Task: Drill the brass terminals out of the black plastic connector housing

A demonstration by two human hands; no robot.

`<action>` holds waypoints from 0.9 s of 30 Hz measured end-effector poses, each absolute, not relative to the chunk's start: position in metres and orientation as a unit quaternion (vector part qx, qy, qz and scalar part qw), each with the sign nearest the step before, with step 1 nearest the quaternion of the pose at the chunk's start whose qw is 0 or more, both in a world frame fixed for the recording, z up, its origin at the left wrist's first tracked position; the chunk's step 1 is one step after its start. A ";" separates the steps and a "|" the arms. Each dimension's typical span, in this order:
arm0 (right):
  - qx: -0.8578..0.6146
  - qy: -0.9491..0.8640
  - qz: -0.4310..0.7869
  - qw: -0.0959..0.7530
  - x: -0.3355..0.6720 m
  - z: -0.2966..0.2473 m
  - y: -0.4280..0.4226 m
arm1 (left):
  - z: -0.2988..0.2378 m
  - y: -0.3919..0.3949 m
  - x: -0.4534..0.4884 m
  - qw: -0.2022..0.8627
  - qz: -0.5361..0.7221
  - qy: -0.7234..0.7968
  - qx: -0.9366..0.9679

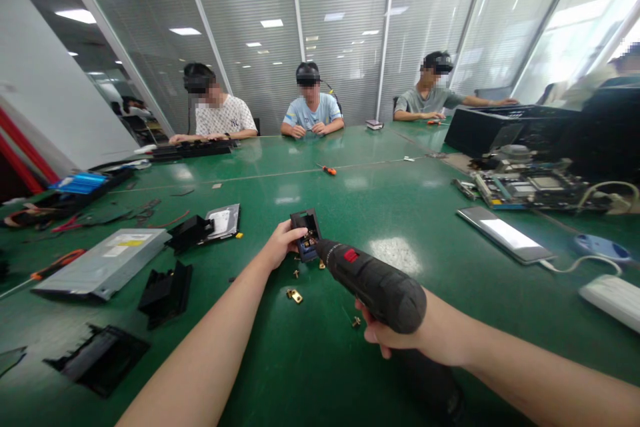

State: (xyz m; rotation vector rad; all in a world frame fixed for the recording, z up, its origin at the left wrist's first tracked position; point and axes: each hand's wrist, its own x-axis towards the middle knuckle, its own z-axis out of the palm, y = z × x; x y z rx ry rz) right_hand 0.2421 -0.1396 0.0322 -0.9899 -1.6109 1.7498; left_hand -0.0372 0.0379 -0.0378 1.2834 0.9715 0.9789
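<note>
Left hand point(284, 243) was closed around the side of a small dark housing point(307, 218), thumb laid over its near edge; the housing sat just ahead of the wearer, over the middle of the near part of the green table point(345, 203), its open face tilted up. Right hand point(381, 333) was wrapped around the grip of a black power driver point(377, 283), nose aimed at the housing's interior from the right. Whether the bit had seated in a fastener could not be told; the tip was too small and blurred. Trigger finger partly hidden by the tool body. In my judgement, good work here called for lining the bit up straight with the fastener, pressing firmly before squeezing, and running it slowly, since an angled bit would likely slip and chew the head. The left thumb lay near the nose, so a grip further back on the walls seemed safer. Bracing the housing against the tabletop would probably have resisted twist better than fingers alone. Loose brass pieces point(297, 296) lay just below the housing, and a small metal part point(356, 322) lay near the right hand; both were easily knocked away.
</note>
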 end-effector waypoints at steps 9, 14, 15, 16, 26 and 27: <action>-0.367 -0.607 0.647 0.280 0.243 0.033 -0.139 | -0.040 0.040 -0.037 0.586 0.424 0.415 0.552; -0.361 -0.606 0.651 0.282 0.243 0.030 -0.139 | -0.039 0.040 -0.037 0.584 0.424 0.418 0.552; -0.361 -0.605 0.651 0.282 0.243 0.030 -0.139 | -0.039 0.040 -0.037 0.583 0.424 0.419 0.552; -0.361 -0.605 0.651 0.283 0.243 0.030 -0.139 | -0.039 0.040 -0.037 0.582 0.424 0.420 0.552; -0.363 -0.600 0.654 0.285 0.242 0.031 -0.139 | -0.038 0.039 -0.035 0.582 0.431 0.424 0.544; -0.363 -0.598 0.655 0.285 0.242 0.031 -0.139 | -0.038 0.039 -0.034 0.582 0.434 0.424 0.542</action>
